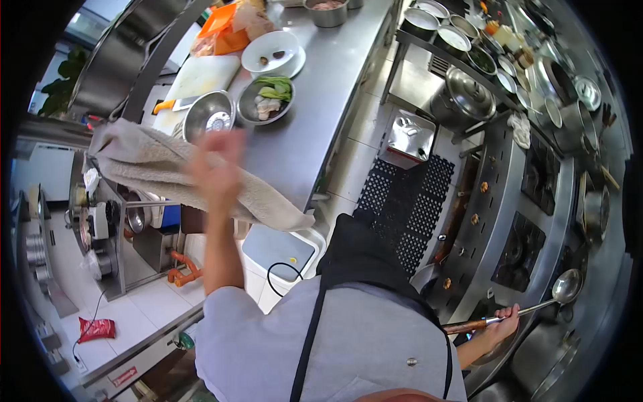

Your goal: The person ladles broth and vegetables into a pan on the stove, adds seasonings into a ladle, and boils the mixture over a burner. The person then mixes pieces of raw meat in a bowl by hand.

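Note:
My right hand (504,324) is closed around the handle of a large metal ladle (568,286) with a wooden grip, over the stove side at the lower right. Smeared by motion, my left hand (218,164) is in front of a beige towel (268,197) stretched along the near end of the steel table. The blur hides its fingers, so whether they grip the towel is unclear. Just beyond it are a metal bowl (209,115) and another metal bowl (287,114) with green leaves and pale pieces inside.
On the steel table (328,87) are a white bowl (264,53), a cutting board (201,77), an orange-handled knife (173,105) and an orange container (222,28). A stove (519,251) runs along the right. A black mat (429,208) and a metal box (410,137) are between them.

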The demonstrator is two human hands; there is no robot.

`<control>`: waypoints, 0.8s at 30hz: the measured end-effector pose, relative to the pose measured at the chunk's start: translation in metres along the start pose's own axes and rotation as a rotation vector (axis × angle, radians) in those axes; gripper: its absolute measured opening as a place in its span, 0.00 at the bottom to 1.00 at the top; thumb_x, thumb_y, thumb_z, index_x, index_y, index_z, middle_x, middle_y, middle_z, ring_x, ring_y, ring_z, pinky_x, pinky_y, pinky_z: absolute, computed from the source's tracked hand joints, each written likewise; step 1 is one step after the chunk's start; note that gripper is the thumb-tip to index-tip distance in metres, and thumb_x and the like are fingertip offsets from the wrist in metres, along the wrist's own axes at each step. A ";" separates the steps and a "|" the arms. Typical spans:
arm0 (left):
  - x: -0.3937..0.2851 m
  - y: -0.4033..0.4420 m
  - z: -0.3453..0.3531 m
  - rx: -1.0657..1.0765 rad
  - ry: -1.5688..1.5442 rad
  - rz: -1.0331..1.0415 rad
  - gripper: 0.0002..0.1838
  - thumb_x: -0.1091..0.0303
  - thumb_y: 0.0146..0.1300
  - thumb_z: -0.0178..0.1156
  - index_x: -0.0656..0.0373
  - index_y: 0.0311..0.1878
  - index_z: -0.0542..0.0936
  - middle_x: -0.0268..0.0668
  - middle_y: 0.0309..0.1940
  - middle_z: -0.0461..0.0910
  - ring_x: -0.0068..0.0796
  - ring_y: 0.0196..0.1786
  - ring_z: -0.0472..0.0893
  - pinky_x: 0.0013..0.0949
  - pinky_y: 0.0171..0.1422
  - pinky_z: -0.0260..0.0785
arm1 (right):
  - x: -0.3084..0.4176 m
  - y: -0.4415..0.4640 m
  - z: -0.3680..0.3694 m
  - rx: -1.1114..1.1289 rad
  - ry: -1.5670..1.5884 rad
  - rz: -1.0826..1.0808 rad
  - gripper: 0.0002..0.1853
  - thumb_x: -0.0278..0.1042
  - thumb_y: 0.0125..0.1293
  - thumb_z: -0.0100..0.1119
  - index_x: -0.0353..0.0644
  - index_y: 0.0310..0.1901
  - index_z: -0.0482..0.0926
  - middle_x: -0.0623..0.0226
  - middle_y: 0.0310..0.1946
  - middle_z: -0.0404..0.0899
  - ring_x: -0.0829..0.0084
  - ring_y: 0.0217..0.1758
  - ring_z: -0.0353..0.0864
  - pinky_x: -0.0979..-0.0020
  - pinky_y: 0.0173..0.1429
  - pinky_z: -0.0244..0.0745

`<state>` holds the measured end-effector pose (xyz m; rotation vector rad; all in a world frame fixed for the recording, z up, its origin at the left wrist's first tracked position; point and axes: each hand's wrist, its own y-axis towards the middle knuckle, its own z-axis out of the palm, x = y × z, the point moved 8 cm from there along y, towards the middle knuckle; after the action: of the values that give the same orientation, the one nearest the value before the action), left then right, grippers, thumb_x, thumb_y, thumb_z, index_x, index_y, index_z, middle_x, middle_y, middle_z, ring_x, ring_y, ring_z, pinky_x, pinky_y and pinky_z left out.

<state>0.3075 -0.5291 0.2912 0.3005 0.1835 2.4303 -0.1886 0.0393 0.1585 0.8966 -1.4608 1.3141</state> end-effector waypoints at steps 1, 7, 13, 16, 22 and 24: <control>0.011 0.021 -0.069 -0.424 0.891 0.000 0.10 0.63 0.60 0.58 0.60 0.31 0.73 0.35 0.24 0.76 0.27 0.26 0.74 0.29 0.33 0.69 | -0.004 0.001 -0.008 0.032 0.046 0.036 0.12 0.33 0.67 0.52 0.47 0.26 0.65 0.78 0.14 0.59 0.84 0.12 0.54 0.78 0.17 0.54; -0.118 0.028 -0.294 -1.101 0.573 0.456 0.34 0.53 0.55 0.65 0.62 0.51 0.55 0.53 0.46 0.69 0.52 0.42 0.78 0.45 0.44 0.79 | -0.007 -0.030 -0.093 -0.111 0.038 -0.010 0.04 0.31 0.66 0.52 0.43 0.37 0.70 0.77 0.14 0.59 0.83 0.12 0.57 0.78 0.14 0.54; -0.128 0.037 -0.274 -1.134 1.165 0.628 0.12 0.69 0.59 0.58 0.69 0.41 0.74 0.45 0.33 0.75 0.40 0.31 0.78 0.32 0.31 0.76 | -0.048 -0.078 -0.201 -0.298 0.036 0.028 0.07 0.33 0.60 0.62 0.44 0.37 0.74 0.78 0.15 0.63 0.85 0.13 0.61 0.80 0.15 0.55; -0.089 0.067 -0.314 -0.715 1.247 0.148 0.14 0.74 0.62 0.52 0.67 0.51 0.73 0.41 0.41 0.78 0.31 0.34 0.78 0.27 0.32 0.75 | -0.065 -0.117 -0.236 -0.468 0.042 0.103 0.08 0.32 0.60 0.60 0.43 0.41 0.77 0.78 0.21 0.69 0.85 0.19 0.64 0.82 0.19 0.57; 0.282 0.026 -0.323 -0.406 1.478 -0.458 0.09 0.73 0.59 0.54 0.68 0.40 0.77 0.40 0.36 0.78 0.27 0.35 0.76 0.27 0.31 0.65 | -0.087 -0.147 -0.282 -0.425 0.217 0.093 0.08 0.28 0.61 0.55 0.38 0.41 0.72 0.74 0.17 0.66 0.80 0.13 0.64 0.78 0.16 0.61; 0.421 -0.007 -0.315 -0.224 1.533 -0.620 0.15 0.69 0.59 0.58 0.68 0.46 0.74 0.39 0.39 0.77 0.34 0.44 0.77 0.38 0.43 0.71 | -0.085 -0.144 -0.286 -0.329 0.227 0.102 0.07 0.27 0.61 0.54 0.38 0.40 0.70 0.73 0.17 0.66 0.80 0.13 0.64 0.77 0.16 0.61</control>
<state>-0.0855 -0.2700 0.0565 -1.5104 0.5329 1.5329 0.0203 0.2932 0.1144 0.4493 -1.5000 1.1616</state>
